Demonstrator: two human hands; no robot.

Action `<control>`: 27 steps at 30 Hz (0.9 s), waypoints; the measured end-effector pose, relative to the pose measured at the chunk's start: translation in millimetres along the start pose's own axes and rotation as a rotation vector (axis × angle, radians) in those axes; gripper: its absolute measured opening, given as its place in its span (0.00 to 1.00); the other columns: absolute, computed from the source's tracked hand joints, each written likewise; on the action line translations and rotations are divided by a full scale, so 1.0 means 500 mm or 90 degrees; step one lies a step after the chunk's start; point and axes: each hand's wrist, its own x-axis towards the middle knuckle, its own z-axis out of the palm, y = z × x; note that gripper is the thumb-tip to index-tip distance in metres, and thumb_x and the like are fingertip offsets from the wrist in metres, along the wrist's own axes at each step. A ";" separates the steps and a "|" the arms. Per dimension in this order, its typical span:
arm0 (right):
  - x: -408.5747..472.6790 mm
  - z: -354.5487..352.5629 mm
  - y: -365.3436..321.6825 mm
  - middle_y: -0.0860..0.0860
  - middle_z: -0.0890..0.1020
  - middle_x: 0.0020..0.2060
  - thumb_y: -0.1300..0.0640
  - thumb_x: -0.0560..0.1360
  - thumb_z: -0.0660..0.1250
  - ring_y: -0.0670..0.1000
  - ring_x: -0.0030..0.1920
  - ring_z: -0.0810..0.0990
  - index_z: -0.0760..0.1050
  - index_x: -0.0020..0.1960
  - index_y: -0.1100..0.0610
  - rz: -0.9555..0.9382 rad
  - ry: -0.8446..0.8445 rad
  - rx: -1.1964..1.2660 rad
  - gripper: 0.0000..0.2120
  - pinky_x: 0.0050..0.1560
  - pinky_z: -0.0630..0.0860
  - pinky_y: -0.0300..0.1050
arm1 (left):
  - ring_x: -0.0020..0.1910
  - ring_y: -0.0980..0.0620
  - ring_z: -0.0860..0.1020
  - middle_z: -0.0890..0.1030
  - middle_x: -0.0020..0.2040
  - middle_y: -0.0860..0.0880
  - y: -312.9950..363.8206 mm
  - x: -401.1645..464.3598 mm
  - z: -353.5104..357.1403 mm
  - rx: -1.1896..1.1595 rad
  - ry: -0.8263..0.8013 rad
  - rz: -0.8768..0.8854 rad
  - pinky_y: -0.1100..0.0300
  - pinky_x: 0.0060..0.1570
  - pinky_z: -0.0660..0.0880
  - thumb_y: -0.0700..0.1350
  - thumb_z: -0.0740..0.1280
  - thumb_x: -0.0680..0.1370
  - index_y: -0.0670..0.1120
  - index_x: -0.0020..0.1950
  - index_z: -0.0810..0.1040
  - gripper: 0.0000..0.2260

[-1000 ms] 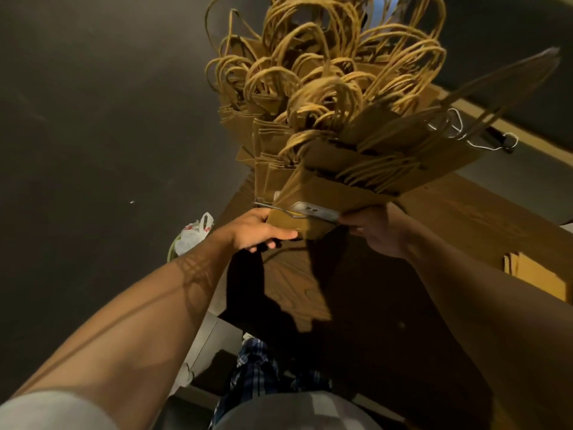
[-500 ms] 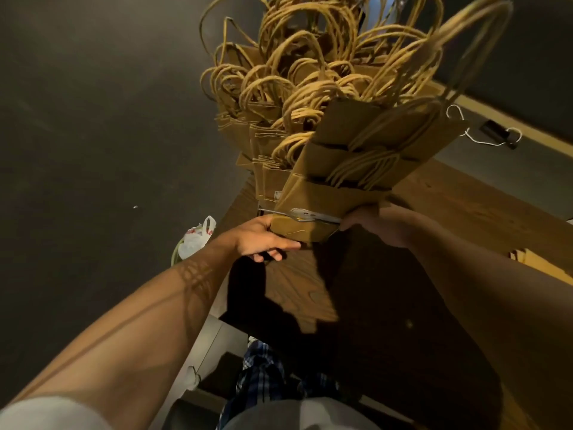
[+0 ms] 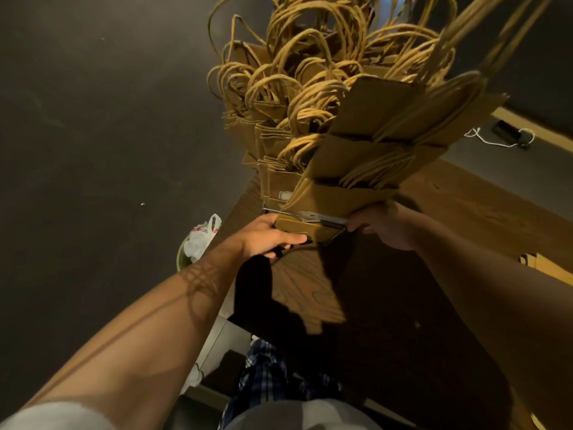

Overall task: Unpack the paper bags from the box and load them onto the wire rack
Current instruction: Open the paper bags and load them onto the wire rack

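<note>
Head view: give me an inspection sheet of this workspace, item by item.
Surface: wooden tabletop, partly in shadow.
Job's things: bundle of flat paper bags held tilted at the rack's front edge; rows of paper bags with twisted handles already standing behind it; metal rack bar across the bundle's base.
Clutter: white plastic bag in a bin on the floor; flat cardboard at right.
Grippers: left hand grips the bundle's bottom left corner; right hand holds its right side, grip partly hidden.
Cables: white cable beside a small black device.
Surroundings: dark floor.
</note>
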 end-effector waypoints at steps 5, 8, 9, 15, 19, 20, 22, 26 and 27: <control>0.003 0.012 0.017 0.52 0.77 0.53 0.69 0.70 0.68 0.54 0.58 0.72 0.76 0.45 0.53 0.025 -0.014 -0.017 0.12 0.48 0.68 0.46 | 0.47 0.57 0.79 0.84 0.43 0.59 -0.004 0.004 0.008 -0.019 0.039 0.006 0.56 0.49 0.75 0.50 0.75 0.74 0.55 0.52 0.84 0.07; 0.006 0.016 0.015 0.53 0.78 0.55 0.69 0.71 0.68 0.53 0.56 0.73 0.77 0.52 0.56 0.026 -0.017 -0.020 0.13 0.46 0.68 0.44 | 0.54 0.55 0.80 0.85 0.49 0.57 -0.004 0.005 0.010 -0.016 0.053 0.001 0.52 0.55 0.76 0.51 0.76 0.74 0.56 0.54 0.83 0.10; 0.008 0.016 0.014 0.53 0.78 0.54 0.69 0.71 0.68 0.53 0.54 0.73 0.77 0.55 0.59 0.029 -0.017 -0.016 0.14 0.45 0.68 0.44 | 0.55 0.54 0.79 0.84 0.51 0.57 -0.005 0.005 0.011 -0.019 0.054 0.001 0.52 0.56 0.76 0.51 0.75 0.74 0.56 0.56 0.83 0.11; 0.035 0.032 0.024 0.52 0.79 0.49 0.64 0.70 0.71 0.50 0.48 0.75 0.77 0.48 0.55 -0.020 -0.012 -0.121 0.09 0.48 0.72 0.43 | 0.50 0.55 0.79 0.84 0.43 0.58 -0.003 0.011 0.024 -0.025 0.119 -0.015 0.58 0.45 0.74 0.50 0.72 0.77 0.54 0.54 0.80 0.07; 0.027 0.018 0.023 0.51 0.80 0.57 0.66 0.71 0.72 0.54 0.57 0.77 0.75 0.62 0.54 -0.069 -0.022 -0.039 0.21 0.54 0.74 0.47 | 0.51 0.55 0.82 0.85 0.44 0.55 -0.008 0.011 0.038 -0.143 0.148 0.001 0.60 0.44 0.74 0.45 0.73 0.76 0.52 0.49 0.80 0.03; 0.024 0.011 0.023 0.51 0.81 0.56 0.67 0.70 0.72 0.54 0.56 0.78 0.75 0.59 0.52 -0.081 -0.013 -0.016 0.21 0.50 0.74 0.46 | 0.51 0.55 0.82 0.85 0.45 0.53 -0.006 0.011 0.041 -0.154 0.157 0.013 0.61 0.44 0.74 0.44 0.73 0.76 0.51 0.48 0.80 0.04; 0.019 -0.002 0.020 0.50 0.81 0.54 0.69 0.69 0.72 0.53 0.54 0.78 0.75 0.54 0.48 -0.100 -0.016 -0.001 0.21 0.47 0.72 0.46 | 0.49 0.55 0.82 0.85 0.44 0.52 -0.001 0.016 0.045 -0.137 0.174 0.047 0.62 0.41 0.75 0.40 0.72 0.76 0.51 0.49 0.80 0.06; 0.021 -0.005 0.027 0.48 0.80 0.51 0.71 0.71 0.69 0.52 0.52 0.76 0.73 0.57 0.51 -0.093 -0.024 -0.001 0.21 0.46 0.70 0.43 | 0.50 0.54 0.81 0.85 0.44 0.56 0.001 0.018 0.040 -0.067 0.141 0.058 0.60 0.42 0.76 0.41 0.73 0.76 0.53 0.55 0.81 0.10; 0.024 -0.003 0.028 0.47 0.79 0.49 0.71 0.72 0.69 0.50 0.51 0.76 0.73 0.57 0.52 -0.094 -0.016 -0.008 0.20 0.44 0.70 0.42 | 0.50 0.54 0.81 0.85 0.45 0.56 -0.003 0.019 0.038 -0.066 0.130 0.051 0.59 0.43 0.75 0.42 0.73 0.76 0.53 0.57 0.80 0.12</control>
